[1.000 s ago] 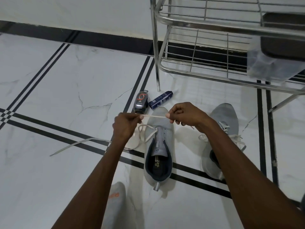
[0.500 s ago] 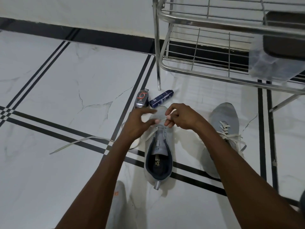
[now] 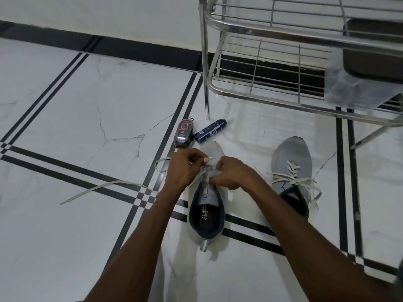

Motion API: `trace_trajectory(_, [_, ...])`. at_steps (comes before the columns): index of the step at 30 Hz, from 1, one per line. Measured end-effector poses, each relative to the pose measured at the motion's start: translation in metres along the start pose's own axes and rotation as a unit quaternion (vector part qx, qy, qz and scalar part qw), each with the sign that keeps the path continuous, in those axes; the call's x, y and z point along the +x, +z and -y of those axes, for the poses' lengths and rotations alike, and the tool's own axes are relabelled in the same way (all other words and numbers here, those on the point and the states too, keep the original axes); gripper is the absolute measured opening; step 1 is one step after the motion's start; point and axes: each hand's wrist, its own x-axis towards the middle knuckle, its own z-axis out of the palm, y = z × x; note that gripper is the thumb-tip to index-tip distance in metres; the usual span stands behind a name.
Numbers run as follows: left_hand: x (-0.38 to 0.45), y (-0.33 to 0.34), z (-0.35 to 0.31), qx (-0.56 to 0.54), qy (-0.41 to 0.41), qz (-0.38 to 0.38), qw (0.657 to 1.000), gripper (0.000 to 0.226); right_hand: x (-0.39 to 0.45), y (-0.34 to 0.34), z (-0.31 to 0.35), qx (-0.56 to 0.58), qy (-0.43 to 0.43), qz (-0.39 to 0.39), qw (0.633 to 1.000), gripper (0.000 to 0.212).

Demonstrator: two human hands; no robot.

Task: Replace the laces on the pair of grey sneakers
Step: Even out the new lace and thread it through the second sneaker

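A grey sneaker stands on the floor in the middle, toe pointing away. My left hand pinches the tip of a white lace just above its toe end. My right hand rests on the eyelet area and grips the shoe's upper there. The rest of the lace trails left across the floor. A second grey sneaker stands to the right with a white lace threaded and its ends loose.
A dark shoe-polish pack and a blue spray can lie just beyond the middle sneaker's toe. A steel wire shoe rack stands at the upper right, with a plastic-wrapped dark item on it. Marble floor with black stripes lies all around.
My hands have come down from holding the lace stretched between them. Both now sit close together on the middle sneaker's eyelets, the left one with the lace tip.
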Motion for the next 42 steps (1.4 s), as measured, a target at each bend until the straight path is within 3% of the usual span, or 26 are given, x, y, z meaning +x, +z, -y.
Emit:
trace_trajectory(2, [-0.002, 0.005, 0.001, 0.03, 0.01, 0.007, 0.999, 0.004, 0.003, 0.019, 0.002, -0.03, -0.001, -0.063, 0.998, 0.06])
trace_trajectory(5, [-0.007, 0.013, 0.002, 0.068, 0.008, 0.013, 0.998, 0.005, 0.012, 0.037, -0.003, -0.021, -0.018, -0.175, 0.984, 0.026])
trace_trajectory(7, [-0.01, 0.016, 0.003, 0.094, 0.001, 0.013, 0.995, 0.006, 0.017, 0.038, -0.006, 0.012, -0.021, -0.197, 0.98, 0.015])
trace_trajectory(11, [-0.015, 0.021, 0.004, 0.119, -0.008, -0.008, 0.993, 0.006, 0.015, 0.028, -0.017, 0.157, -0.025, -0.166, 0.973, 0.013])
trace_trajectory(17, [-0.012, 0.026, 0.004, 0.141, -0.014, -0.005, 0.99, 0.011, 0.023, 0.025, -0.033, 0.345, 0.045, -0.099, 0.932, 0.021])
trace_trajectory(22, [-0.016, 0.025, 0.011, 0.206, 0.018, -0.003, 0.978, 0.016, 0.022, 0.028, -0.037, 0.396, 0.057, -0.075, 0.914, 0.025])
trace_trajectory(35, [-0.014, 0.029, -0.001, 0.289, 0.054, -0.026, 0.956, 0.02, 0.026, 0.021, -0.038, 0.418, 0.041, -0.037, 0.907, 0.017])
trace_trajectory(38, [-0.017, 0.03, 0.001, 0.262, 0.037, -0.036, 0.964, 0.016, 0.024, 0.022, -0.038, 0.442, 0.041, -0.039, 0.895, 0.01])
trace_trajectory(42, [-0.021, 0.036, -0.001, 0.232, 0.028, -0.068, 0.97, 0.01, 0.028, 0.023, -0.037, 0.463, 0.041, -0.053, 0.884, 0.017])
